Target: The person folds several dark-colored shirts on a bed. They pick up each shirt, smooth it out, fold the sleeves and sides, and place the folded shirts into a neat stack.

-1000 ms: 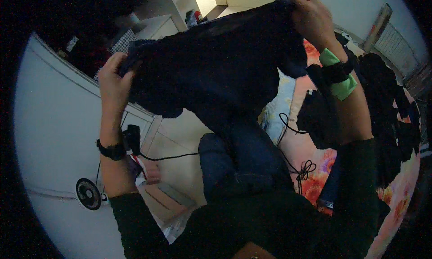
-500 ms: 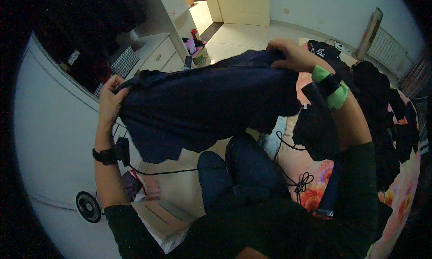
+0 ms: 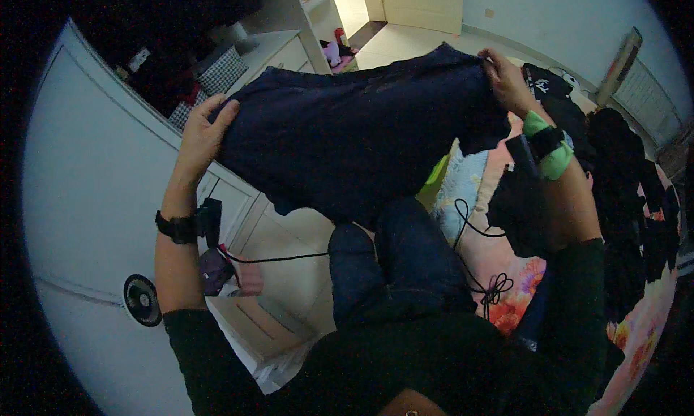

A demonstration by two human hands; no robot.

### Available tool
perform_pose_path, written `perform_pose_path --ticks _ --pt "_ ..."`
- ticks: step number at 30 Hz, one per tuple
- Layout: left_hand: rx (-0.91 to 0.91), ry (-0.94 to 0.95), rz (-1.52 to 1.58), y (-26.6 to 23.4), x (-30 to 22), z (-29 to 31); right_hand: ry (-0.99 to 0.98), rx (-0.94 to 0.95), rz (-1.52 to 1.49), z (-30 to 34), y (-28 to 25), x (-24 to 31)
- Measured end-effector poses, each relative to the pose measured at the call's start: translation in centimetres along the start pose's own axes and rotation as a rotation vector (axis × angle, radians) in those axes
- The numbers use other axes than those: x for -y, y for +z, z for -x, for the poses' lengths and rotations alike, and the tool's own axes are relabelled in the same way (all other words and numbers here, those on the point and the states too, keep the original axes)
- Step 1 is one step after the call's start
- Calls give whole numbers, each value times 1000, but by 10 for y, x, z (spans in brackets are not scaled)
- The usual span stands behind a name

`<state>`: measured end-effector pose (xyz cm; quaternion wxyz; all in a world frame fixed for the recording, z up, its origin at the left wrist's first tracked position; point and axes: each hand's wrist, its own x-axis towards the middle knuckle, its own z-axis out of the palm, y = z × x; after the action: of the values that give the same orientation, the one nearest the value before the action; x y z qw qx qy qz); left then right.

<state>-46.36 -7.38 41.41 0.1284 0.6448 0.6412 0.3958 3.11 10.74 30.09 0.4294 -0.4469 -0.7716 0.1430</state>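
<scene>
While our left hand grips one side of a dark navy garment, our right hand pinches the other. We hold it spread near a floral sheet.

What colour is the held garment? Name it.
The garment is dark navy blue, shown in the head view.

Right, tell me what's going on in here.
A person holds up a dark navy fabric garment, spread wide between the left grip at one end and the right grip at the other. It hangs in front of the person's blue-jeaned legs. To the right, more black cloth garments lie on a pink, flower-patterned bedspread.
</scene>
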Motion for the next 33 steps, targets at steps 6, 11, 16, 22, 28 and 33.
perform_pose_path --ticks 6,11,16,22,28,33 --pt "330 172 -57 -19 28 -5 -1 407 -156 20 -69 32" --pt "171 144 -33 -4 51 -19 37 328 81 31 -96 49" --pt "163 196 107 18 42 -24 -149 5 244 26 -92 24" --pt "392 127 55 10 23 -13 88 -194 36 2 -93 -33" --pt "359 1 158 3 13 -10 175 -140 542 -40 -94 -79" --pt "127 208 228 14 19 -10 -68 -145 9 -27 -76 -79"
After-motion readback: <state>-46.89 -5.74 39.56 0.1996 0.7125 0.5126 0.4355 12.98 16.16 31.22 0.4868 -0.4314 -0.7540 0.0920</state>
